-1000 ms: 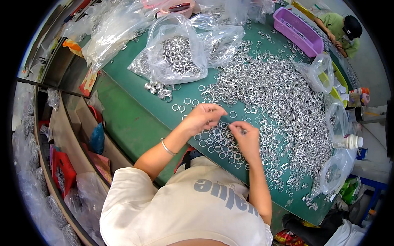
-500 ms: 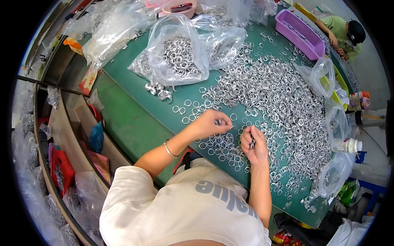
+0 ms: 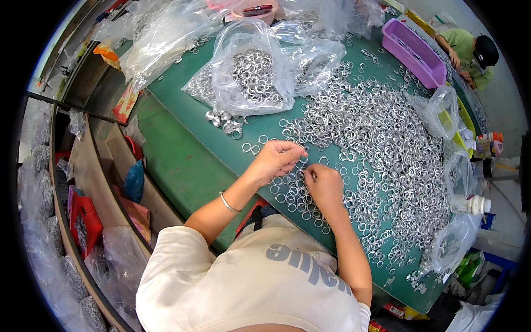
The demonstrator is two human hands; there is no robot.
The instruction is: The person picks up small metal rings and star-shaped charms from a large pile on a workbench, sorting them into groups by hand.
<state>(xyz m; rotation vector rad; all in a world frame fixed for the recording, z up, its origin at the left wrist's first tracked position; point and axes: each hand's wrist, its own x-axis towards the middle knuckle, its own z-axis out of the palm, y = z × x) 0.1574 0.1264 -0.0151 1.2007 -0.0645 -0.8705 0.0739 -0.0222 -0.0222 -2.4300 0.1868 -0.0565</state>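
A broad heap of small silver rings [image 3: 381,144] is spread across the green table [image 3: 182,160], thinning out toward its near edge where single rings can be picked apart more easily. The left hand [image 3: 276,159] is held just above that thin fringe, its fingertips pressed together, apparently pinching a ring or a few, though the grasp itself is too small to be made out. The right hand [image 3: 324,185] is set just beside it, fingers curled and closed as if on a ring, resting among the loose rings. A clear plastic bag [image 3: 251,77] filled with more rings is laid at the far left of the table, and a purple tray [image 3: 414,52] is placed toward the far right corner, where another person [image 3: 470,52] is seated.
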